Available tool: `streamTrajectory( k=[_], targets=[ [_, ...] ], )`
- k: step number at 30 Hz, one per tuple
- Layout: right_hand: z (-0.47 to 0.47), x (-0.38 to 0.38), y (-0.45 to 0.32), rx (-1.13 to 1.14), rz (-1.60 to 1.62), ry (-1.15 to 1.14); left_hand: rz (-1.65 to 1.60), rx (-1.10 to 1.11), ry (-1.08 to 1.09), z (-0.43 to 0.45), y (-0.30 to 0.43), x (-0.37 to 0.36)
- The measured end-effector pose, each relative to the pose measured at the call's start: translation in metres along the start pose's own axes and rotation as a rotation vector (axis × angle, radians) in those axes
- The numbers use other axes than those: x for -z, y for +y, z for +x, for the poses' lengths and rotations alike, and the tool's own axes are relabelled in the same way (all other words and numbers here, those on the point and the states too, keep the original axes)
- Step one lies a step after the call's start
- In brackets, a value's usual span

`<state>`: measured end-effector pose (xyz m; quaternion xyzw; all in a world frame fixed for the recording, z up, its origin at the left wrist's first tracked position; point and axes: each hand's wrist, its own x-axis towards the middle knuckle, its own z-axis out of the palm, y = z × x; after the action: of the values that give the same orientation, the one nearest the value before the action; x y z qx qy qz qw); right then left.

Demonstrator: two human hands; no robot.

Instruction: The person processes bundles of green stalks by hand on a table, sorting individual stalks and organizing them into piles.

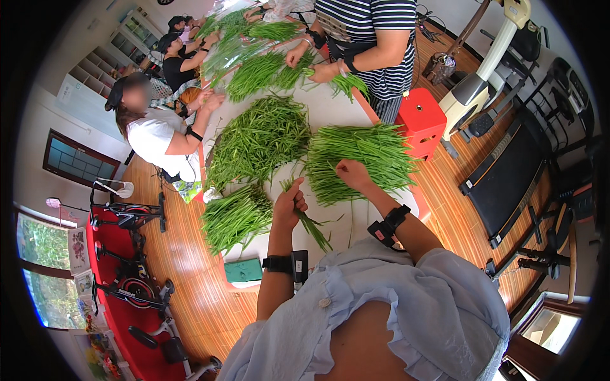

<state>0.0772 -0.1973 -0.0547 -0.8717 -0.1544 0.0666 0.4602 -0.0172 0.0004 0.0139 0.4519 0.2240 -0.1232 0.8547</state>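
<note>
My left hand is closed around a small bunch of long green chive-like stems. The stems' lower ends stick out below my fist, towards me. Over a thick, neatly laid pile of the same stems is my right hand, its fingers curled. Whether a stem is between those fingertips cannot be made out. Left of my left hand lies another laid pile of stems. Beyond it is a large tangled heap of short green pieces. All of these rest on a white tabletop.
A green case lies at the near left table corner. One person in a striped shirt handles stems across the table; another in white sits at left. A red stool, treadmill and exercise bikes stand around.
</note>
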Motion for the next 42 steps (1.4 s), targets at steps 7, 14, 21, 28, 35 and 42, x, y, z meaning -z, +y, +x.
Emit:
streamTrajectory(
  k=[7,14,21,28,35,42],
  targets=[
    [0.001,-0.008,0.02,-0.031,-0.1,0.038,0.038,0.046,-0.024,0.013,-0.016,-0.012],
    [0.007,-0.013,0.0,-0.027,-0.187,0.005,0.023,0.075,-0.045,0.011,-0.018,-0.009],
    [-0.002,-0.044,-0.015,0.09,-0.538,-0.004,0.0,0.075,-0.019,0.006,-0.018,0.0],
    [-0.001,-0.021,-0.029,0.017,-0.317,-0.125,-0.014,0.069,0.007,0.002,-0.02,0.009],
    [-0.012,-0.01,-0.064,0.079,0.32,-0.237,0.0,0.053,-0.002,0.007,-0.02,-0.011],
    [-0.015,-0.007,-0.073,0.16,0.212,-0.167,0.069,0.019,-0.067,0.012,-0.016,-0.007]
  ],
)
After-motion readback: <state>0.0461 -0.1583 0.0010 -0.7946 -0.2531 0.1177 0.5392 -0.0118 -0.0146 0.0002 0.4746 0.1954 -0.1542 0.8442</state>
